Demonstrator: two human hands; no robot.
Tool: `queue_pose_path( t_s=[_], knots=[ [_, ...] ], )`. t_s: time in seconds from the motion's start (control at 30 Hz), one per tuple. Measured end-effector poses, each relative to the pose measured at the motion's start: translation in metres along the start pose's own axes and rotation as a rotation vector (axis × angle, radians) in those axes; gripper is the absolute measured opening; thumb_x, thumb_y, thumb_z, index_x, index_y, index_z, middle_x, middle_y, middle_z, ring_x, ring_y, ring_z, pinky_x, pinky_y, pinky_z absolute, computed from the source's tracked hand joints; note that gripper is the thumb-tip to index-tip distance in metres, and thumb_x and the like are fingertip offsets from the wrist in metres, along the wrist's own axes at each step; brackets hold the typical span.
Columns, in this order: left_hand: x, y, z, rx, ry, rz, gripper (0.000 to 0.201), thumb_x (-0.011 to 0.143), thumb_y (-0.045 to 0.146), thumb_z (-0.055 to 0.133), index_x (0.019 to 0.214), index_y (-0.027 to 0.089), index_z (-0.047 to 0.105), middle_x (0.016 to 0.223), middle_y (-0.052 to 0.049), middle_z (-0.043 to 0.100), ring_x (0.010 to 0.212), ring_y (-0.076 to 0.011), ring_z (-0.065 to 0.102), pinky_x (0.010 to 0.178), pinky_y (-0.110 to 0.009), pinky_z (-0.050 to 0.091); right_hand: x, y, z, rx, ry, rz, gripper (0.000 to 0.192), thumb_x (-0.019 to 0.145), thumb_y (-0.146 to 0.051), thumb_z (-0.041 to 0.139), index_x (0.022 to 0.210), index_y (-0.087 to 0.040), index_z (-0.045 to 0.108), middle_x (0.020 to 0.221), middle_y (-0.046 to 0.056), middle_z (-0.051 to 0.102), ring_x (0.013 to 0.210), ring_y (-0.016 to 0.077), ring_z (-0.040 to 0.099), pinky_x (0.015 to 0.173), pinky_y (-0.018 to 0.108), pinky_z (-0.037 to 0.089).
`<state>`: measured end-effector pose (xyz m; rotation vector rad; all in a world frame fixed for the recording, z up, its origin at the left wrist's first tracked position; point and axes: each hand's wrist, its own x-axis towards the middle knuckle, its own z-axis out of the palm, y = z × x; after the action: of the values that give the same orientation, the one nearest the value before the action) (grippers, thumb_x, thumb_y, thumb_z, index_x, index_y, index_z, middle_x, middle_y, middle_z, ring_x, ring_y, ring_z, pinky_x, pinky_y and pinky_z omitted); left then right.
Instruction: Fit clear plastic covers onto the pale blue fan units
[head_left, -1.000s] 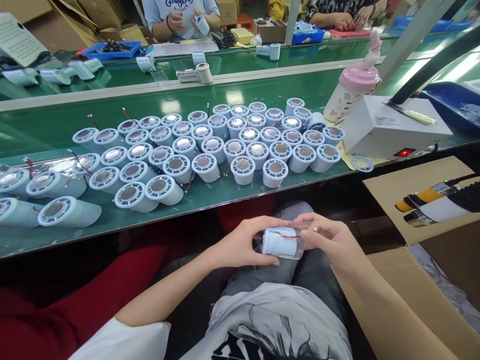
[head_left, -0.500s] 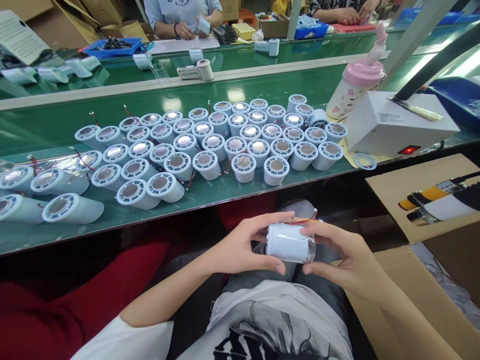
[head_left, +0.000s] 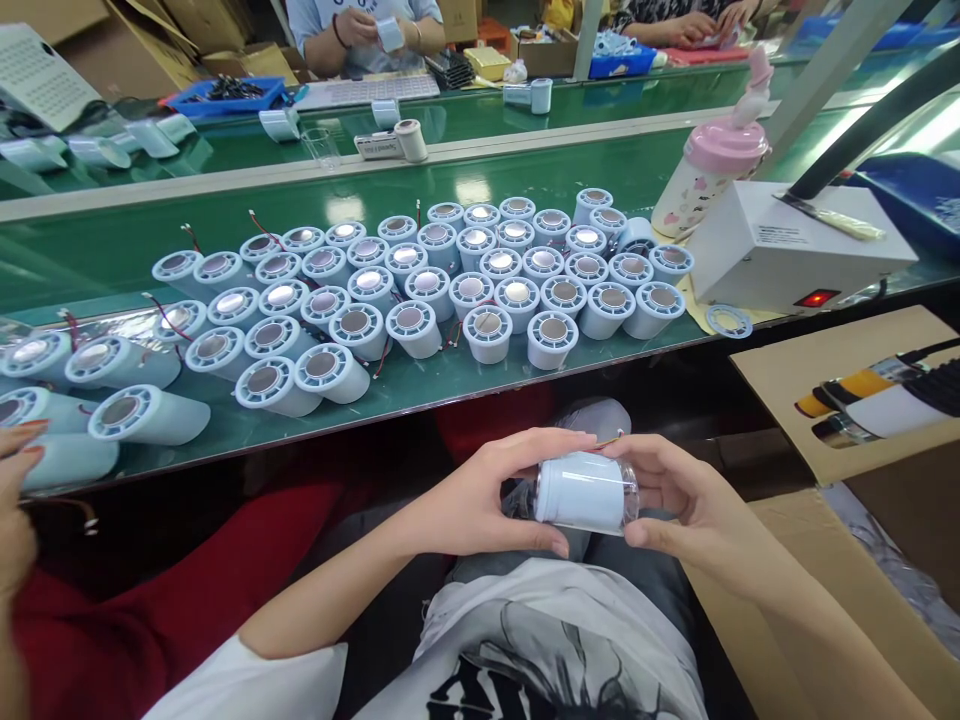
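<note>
Over my lap a light blue cylinder (head_left: pixel 581 492) lies on its side between both hands, with a clear plastic sleeve (head_left: pixel 630 497) showing at its right end. My left hand (head_left: pixel 499 500) grips the left part, fingers over the top and thumb below. My right hand (head_left: pixel 682 500) holds the right end, thumb at the lower edge and fingers behind. A thin wire (head_left: pixel 606 441) runs along the top, partly hidden by fingers. On the bench ahead stand several similar light blue cylinders (head_left: pixel 471 292) with grey round discs in slotted ends; some have thin wires.
A white box with a lit red switch (head_left: pixel 806 250) and a pink-lidded cup (head_left: pixel 720 175) stand at right. Below are open cardboard boxes (head_left: pixel 847 345). At far left a neighbour's hand (head_left: pixel 15 500) touches a cylinder; two people work across the green bench (head_left: pixel 262 215).
The cylinder in my hands has shifted slightly right and down, and my right fingers have moved from its top to its right end. A neighbour's hand with a cylinder has appeared at far left.
</note>
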<state>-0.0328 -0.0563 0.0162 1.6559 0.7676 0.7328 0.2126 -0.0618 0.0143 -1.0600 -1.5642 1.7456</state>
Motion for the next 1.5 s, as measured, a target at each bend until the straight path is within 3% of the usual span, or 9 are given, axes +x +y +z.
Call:
queue_pose_path(
  t_s=[0.67, 0.83, 1.03, 1.13, 1.23, 1.3, 1.37, 1.43, 1.5],
  knots=[
    [0.000, -0.005, 0.001, 0.010, -0.026, 0.099, 0.081, 0.066, 0.023, 0.083, 0.138, 0.029, 0.048, 0.142, -0.008, 0.052, 0.132, -0.0272, 0.047, 0.110, -0.040, 0.038, 0.010, 0.007, 0.015, 0.437, -0.012, 0.326, 0.050, 0.080, -0.065, 0.061, 0.091, -0.017, 0.052, 0.062, 0.001, 0.064, 0.048, 0.0137, 0.064, 0.042, 0.017, 0.049],
    [0.001, -0.006, 0.000, 0.018, -0.031, 0.122, 0.078, 0.067, 0.026, 0.083, 0.137, 0.029, 0.050, 0.143, -0.010, 0.050, 0.133, -0.0293, 0.046, 0.111, -0.043, 0.037, 0.012, 0.008, 0.017, 0.525, -0.078, 0.463, 0.062, 0.079, -0.075, 0.050, 0.087, -0.014, 0.059, 0.056, 0.004, 0.065, 0.038, 0.0119, 0.059, 0.033, 0.014, 0.043],
    [0.001, -0.004, 0.003, 0.021, -0.002, 0.132, 0.071, 0.068, 0.022, 0.081, 0.132, 0.031, 0.054, 0.138, -0.009, 0.053, 0.128, -0.0273, 0.049, 0.104, -0.039, 0.043, 0.014, 0.007, 0.017, 0.552, -0.192, 0.613, 0.076, 0.090, -0.073, 0.022, 0.060, -0.013, 0.058, 0.051, 0.006, 0.060, 0.031, 0.0048, 0.049, 0.028, 0.009, 0.032],
    [-0.001, 0.002, 0.006, -0.055, 0.028, -0.002, 0.065, 0.073, 0.024, 0.078, 0.132, 0.027, 0.052, 0.132, -0.010, 0.054, 0.122, -0.0253, 0.053, 0.093, -0.033, 0.052, 0.011, 0.013, 0.016, 0.332, -0.080, 0.448, 0.075, 0.089, -0.075, 0.022, 0.069, -0.014, 0.059, 0.050, 0.004, 0.058, 0.030, 0.0074, 0.045, 0.026, 0.014, 0.031],
    [-0.003, 0.007, 0.007, -0.156, 0.036, -0.155, 0.063, 0.076, 0.029, 0.075, 0.134, 0.026, 0.049, 0.128, -0.010, 0.054, 0.112, -0.0231, 0.059, 0.090, -0.034, 0.055, 0.006, 0.021, 0.010, -0.166, 0.230, -0.019, 0.032, 0.096, -0.046, 0.047, 0.113, -0.020, 0.056, 0.098, 0.010, 0.069, 0.074, 0.0194, 0.069, 0.059, 0.027, 0.058],
    [-0.003, 0.009, 0.007, -0.225, 0.023, -0.213, 0.065, 0.076, 0.031, 0.074, 0.135, 0.026, 0.048, 0.126, -0.010, 0.056, 0.107, -0.0226, 0.061, 0.087, -0.034, 0.056, 0.002, 0.025, 0.006, -0.452, 0.247, -0.370, 0.045, 0.091, -0.020, 0.056, 0.133, -0.028, 0.042, 0.142, 0.011, 0.047, 0.120, 0.0268, 0.055, 0.094, 0.043, 0.052],
    [-0.003, 0.008, 0.005, -0.285, -0.006, -0.249, 0.065, 0.077, 0.033, 0.073, 0.136, 0.025, 0.046, 0.123, -0.010, 0.058, 0.101, -0.0227, 0.063, 0.081, -0.034, 0.057, 0.000, 0.025, 0.004, -0.557, 0.124, -0.577, 0.061, 0.087, -0.006, 0.057, 0.137, -0.036, 0.039, 0.154, 0.005, 0.030, 0.136, 0.0284, 0.037, 0.107, 0.051, 0.041],
    [-0.002, 0.007, 0.004, -0.313, -0.039, -0.266, 0.067, 0.078, 0.036, 0.072, 0.138, 0.025, 0.044, 0.121, -0.011, 0.060, 0.096, -0.0225, 0.065, 0.076, -0.033, 0.058, -0.002, 0.022, 0.004, -0.497, 0.055, -0.561, 0.063, 0.085, -0.005, 0.062, 0.134, -0.040, 0.044, 0.150, 0.002, 0.038, 0.135, 0.0261, 0.040, 0.107, 0.047, 0.042],
    [-0.001, 0.006, 0.002, -0.284, -0.046, -0.243, 0.076, 0.072, 0.033, 0.078, 0.140, 0.028, 0.044, 0.128, -0.010, 0.058, 0.101, -0.0237, 0.064, 0.082, -0.034, 0.056, -0.002, 0.018, 0.006, -0.292, 0.024, -0.372, 0.059, 0.085, -0.013, 0.068, 0.133, -0.040, 0.048, 0.142, 0.002, 0.049, 0.127, 0.0241, 0.049, 0.102, 0.040, 0.049]
  ],
)
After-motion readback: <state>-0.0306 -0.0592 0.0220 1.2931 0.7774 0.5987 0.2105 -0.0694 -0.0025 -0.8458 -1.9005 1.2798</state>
